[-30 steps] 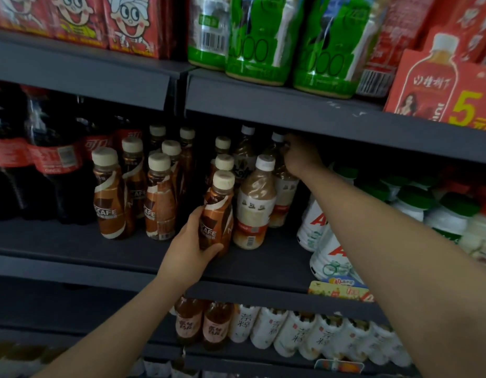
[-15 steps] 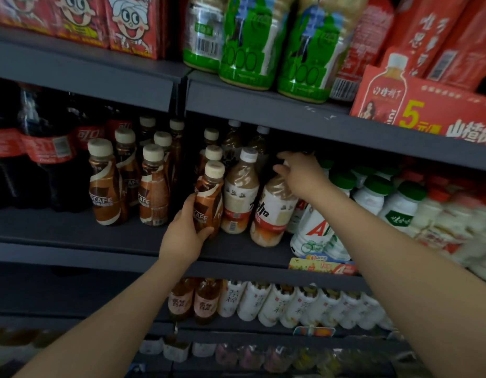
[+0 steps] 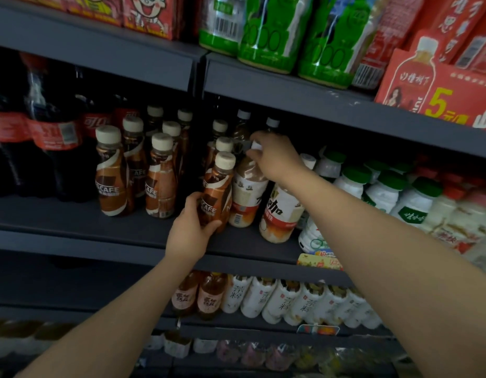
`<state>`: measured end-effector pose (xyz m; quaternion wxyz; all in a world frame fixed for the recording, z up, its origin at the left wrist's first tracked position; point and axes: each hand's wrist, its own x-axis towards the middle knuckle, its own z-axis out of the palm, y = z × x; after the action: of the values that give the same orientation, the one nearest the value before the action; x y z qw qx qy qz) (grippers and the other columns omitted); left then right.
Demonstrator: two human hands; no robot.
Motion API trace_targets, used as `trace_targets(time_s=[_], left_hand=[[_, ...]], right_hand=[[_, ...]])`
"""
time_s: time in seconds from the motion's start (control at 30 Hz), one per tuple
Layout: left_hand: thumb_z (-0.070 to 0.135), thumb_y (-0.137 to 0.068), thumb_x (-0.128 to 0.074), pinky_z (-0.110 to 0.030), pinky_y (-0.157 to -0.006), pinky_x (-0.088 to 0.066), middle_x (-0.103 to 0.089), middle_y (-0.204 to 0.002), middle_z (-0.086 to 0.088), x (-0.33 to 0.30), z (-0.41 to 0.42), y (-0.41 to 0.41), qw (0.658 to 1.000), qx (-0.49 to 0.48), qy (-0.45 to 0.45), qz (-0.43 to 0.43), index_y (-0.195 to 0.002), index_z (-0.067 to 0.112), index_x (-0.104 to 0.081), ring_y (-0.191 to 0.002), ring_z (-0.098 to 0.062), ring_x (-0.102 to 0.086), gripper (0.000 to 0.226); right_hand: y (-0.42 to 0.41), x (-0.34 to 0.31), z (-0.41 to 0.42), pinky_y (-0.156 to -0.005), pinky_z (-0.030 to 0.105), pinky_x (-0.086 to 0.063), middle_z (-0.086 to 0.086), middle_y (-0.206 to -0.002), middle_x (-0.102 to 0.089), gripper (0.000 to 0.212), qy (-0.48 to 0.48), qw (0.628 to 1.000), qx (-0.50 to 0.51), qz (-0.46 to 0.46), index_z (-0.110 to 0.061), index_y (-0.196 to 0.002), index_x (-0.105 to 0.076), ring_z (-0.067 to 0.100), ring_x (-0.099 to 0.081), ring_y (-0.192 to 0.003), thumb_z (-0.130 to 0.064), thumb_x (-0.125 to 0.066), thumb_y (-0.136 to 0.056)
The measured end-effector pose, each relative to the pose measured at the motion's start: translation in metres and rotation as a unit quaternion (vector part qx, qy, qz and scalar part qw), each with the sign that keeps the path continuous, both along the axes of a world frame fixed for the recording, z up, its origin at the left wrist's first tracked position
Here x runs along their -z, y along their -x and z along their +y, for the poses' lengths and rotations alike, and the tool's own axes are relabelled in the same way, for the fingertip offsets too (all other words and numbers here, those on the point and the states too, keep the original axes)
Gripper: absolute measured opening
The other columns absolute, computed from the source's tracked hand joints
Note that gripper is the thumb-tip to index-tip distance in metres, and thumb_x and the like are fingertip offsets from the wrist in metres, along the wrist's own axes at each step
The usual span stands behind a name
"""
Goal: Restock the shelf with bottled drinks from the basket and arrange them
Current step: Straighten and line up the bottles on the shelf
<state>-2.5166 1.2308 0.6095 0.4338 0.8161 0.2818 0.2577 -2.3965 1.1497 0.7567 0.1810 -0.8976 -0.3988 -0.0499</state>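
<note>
On the dark grey middle shelf (image 3: 127,227) my left hand (image 3: 191,229) grips the lower body of a brown coffee bottle (image 3: 218,186) that stands at the front of its row. My right hand (image 3: 275,156) reaches in from the right, and its fingers pinch the white cap of an upright milk tea bottle (image 3: 246,195) right beside the coffee bottle. A second milk tea bottle (image 3: 281,214) leans to the right of it; its top is hidden under my right wrist. More coffee bottles (image 3: 160,181) stand in rows to the left. No basket is in view.
Large cola bottles (image 3: 45,132) fill the shelf's left end. White bottles with green caps (image 3: 378,192) crowd the right. Green multipacks (image 3: 269,31) and a red carton (image 3: 438,88) sit on the shelf above. White and amber bottles (image 3: 290,301) line the shelf below.
My right hand pulled a milk tea bottle forward from the back, left it leaning at the front, and shifted left onto the upright bottle's cap. My left hand kept its grip on the coffee bottle.
</note>
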Motion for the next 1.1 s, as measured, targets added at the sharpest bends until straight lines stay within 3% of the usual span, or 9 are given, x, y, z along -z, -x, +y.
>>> trace_targets(time_s=[0.17,0.23,0.37,0.53,0.7,0.8,0.9,0.97,1.1], left_hand=[[0.022,-0.086,-0.062,-0.041,-0.093,-0.045,-0.052,-0.133,-0.013,-0.002,0.002,0.002,1.0,0.004,-0.002,0.006,-0.142,0.018,-0.024,-0.119,-0.03,-0.051,0.068],[0.021,-0.087,-0.061,-0.041,-0.095,-0.045,-0.052,-0.133,-0.012,-0.002,0.003,0.002,1.0,0.01,-0.002,0.011,-0.142,0.019,-0.023,-0.119,-0.03,-0.05,0.068],[0.021,-0.086,-0.062,-0.042,-0.095,-0.045,-0.052,-0.133,-0.013,-0.004,0.005,0.002,1.0,0.001,0.0,0.013,-0.142,0.018,-0.024,-0.119,-0.03,-0.051,0.068],[0.022,-0.086,-0.062,-0.04,-0.093,-0.044,-0.052,-0.132,-0.013,-0.003,0.008,0.002,1.0,0.01,-0.008,0.018,-0.142,0.018,-0.023,-0.119,-0.03,-0.051,0.069],[0.02,-0.085,-0.063,-0.036,-0.097,-0.041,-0.049,-0.136,-0.012,-0.001,0.006,0.003,1.0,0.012,0.013,0.0,-0.142,0.019,-0.024,-0.122,-0.028,-0.049,0.069],[0.018,-0.084,-0.065,-0.036,-0.1,-0.039,-0.045,-0.138,-0.013,-0.001,0.004,0.002,0.999,0.001,0.037,-0.013,-0.141,0.018,-0.025,-0.124,-0.027,-0.046,0.07],[0.018,-0.085,-0.063,-0.034,-0.098,-0.039,-0.044,-0.139,-0.012,-0.001,0.001,0.002,0.999,-0.004,0.032,-0.012,-0.142,0.018,-0.024,-0.123,-0.026,-0.047,0.07],[0.02,-0.085,-0.063,-0.032,-0.093,-0.04,-0.047,-0.137,-0.012,0.0,0.001,0.002,1.0,-0.009,0.018,-0.011,-0.142,0.019,-0.024,-0.119,-0.026,-0.05,0.069],[0.021,-0.085,-0.063,-0.03,-0.086,-0.042,-0.052,-0.132,-0.011,0.002,0.002,0.003,1.0,-0.011,0.0,-0.01,-0.141,0.019,-0.026,-0.111,-0.025,-0.055,0.067]], right_hand=[[0.008,0.0,-0.016,-0.089,0.027,-0.041,0.017,-0.132,-0.055,0.042,0.01,0.999,-0.036,0.025,-0.014,-0.137,-0.043,0.029,-0.053,-0.119,-0.022,-0.047,-0.095],[0.009,0.0,-0.018,-0.082,0.026,-0.04,0.017,-0.127,-0.057,0.043,0.027,0.999,-0.024,0.002,-0.012,-0.133,-0.046,0.03,-0.055,-0.114,-0.028,-0.05,-0.094],[0.014,-0.001,-0.012,-0.084,0.033,-0.045,0.018,-0.122,-0.058,0.056,0.037,0.998,0.028,-0.037,-0.003,-0.124,-0.049,0.031,-0.055,-0.112,-0.043,-0.058,-0.086],[0.017,-0.001,-0.007,-0.077,0.032,-0.044,0.018,-0.117,-0.061,0.055,0.05,0.996,0.042,-0.068,0.0,-0.116,-0.054,0.031,-0.058,-0.107,-0.046,-0.057,-0.086],[0.012,-0.008,-0.015,-0.081,0.036,-0.043,0.015,-0.115,-0.062,0.066,0.109,0.984,0.073,-0.122,-0.007,-0.105,-0.063,0.032,-0.055,-0.109,-0.065,-0.039,-0.085],[-0.006,-0.013,-0.038,-0.1,0.042,-0.036,0.017,-0.128,-0.056,0.059,0.105,0.97,0.135,-0.175,-0.008,-0.11,-0.063,0.036,-0.044,-0.124,-0.053,-0.027,-0.094],[-0.027,-0.013,-0.05,-0.083,0.036,-0.045,0.021,-0.117,-0.061,0.045,0.111,0.977,0.144,-0.11,-0.005,-0.109,-0.06,0.037,-0.056,-0.108,-0.043,-0.043,-0.093],[-0.033,-0.013,-0.047,-0.071,0.029,-0.041,0.021,-0.11,-0.064,0.039,0.129,0.984,0.11,-0.047,-0.003,-0.098,-0.061,0.035,-0.061,-0.1,-0.04,-0.054,-0.089],[-0.033,-0.016,-0.052,-0.073,0.024,-0.038,0.02,-0.111,-0.065,0.032,0.112,0.992,0.047,-0.031,0.0,-0.104,-0.064,0.032,-0.06,-0.102,-0.028,-0.06,-0.088]])
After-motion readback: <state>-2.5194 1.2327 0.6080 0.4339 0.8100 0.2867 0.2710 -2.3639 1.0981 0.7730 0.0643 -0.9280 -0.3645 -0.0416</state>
